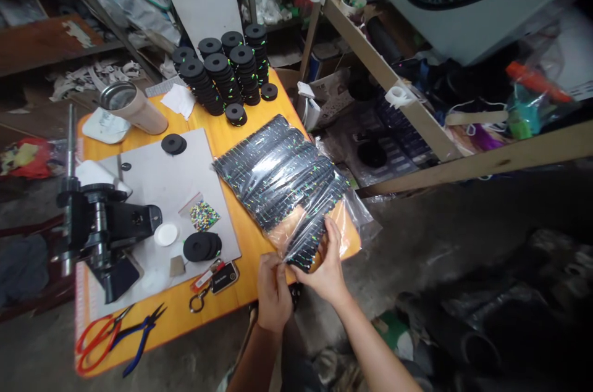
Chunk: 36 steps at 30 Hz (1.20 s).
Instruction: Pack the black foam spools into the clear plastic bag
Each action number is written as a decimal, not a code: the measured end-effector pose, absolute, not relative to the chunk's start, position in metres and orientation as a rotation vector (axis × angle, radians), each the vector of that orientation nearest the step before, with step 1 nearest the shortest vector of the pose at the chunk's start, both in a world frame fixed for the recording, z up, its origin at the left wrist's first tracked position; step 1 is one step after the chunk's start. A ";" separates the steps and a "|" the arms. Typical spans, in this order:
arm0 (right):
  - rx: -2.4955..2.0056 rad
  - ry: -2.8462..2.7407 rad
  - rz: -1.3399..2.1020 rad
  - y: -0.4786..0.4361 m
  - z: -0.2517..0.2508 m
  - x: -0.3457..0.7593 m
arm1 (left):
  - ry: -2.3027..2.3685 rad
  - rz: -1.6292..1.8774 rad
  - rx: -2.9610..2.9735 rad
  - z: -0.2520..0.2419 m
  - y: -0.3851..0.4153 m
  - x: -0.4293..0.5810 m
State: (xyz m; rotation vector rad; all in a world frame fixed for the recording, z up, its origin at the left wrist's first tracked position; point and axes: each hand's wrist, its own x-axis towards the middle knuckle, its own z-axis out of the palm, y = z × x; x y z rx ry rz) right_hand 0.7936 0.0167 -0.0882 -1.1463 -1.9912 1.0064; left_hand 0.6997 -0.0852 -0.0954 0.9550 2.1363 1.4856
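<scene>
A clear plastic bag [273, 173] packed with rows of black round discs, dotted with small coloured pins, lies on the right side of the yellow table [252, 262]. My left hand [274, 290] is closed, with its thumb and fingers pinching the bag's near edge. My right hand [327, 271] curls round the near end of one stack of discs [306, 250], thumb underneath and fingers on the far side. Plastic film appears to lie over that stack. The bag's loose, crinkled edge [364, 219] hangs past the table's right side.
Stacks of black discs [217, 65] stand at the back. A tumbler [134, 108], a hand press [99, 219], a bag of coloured beads [202, 214], loose discs [200, 247] and a key fob [225, 278] lie left. Orange scissors [99, 336] and blue pliers [141, 333] lie near the front edge.
</scene>
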 end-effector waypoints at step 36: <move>-1.286 -2.011 0.835 0.002 -0.102 0.788 | 2.138 1.358 1.062 -0.100 -0.095 0.703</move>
